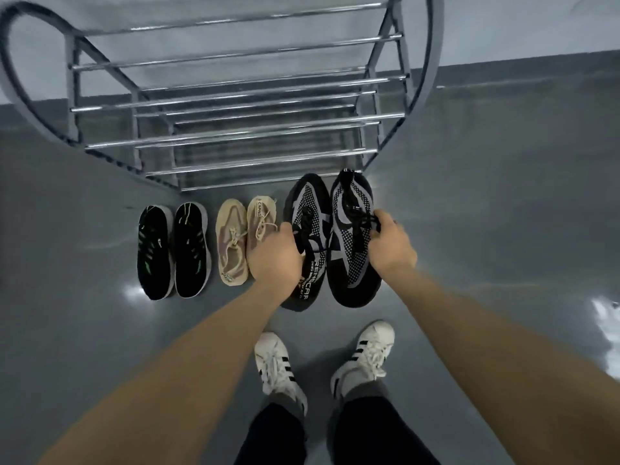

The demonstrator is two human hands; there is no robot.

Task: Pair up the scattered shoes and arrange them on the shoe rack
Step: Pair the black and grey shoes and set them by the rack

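Hands [275,255] [391,245] each grip one black-and-grey knit lace-up sneaker [307,243] [354,243] by its laces, held side by side above the floor as a pair, ready for the chrome-barred shoe rack [235,102].

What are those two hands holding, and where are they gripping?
Each hand holds one black-and-grey shoe of a pair. The left hand grips the left shoe at its laces; the right hand pinches the right shoe by its laces.
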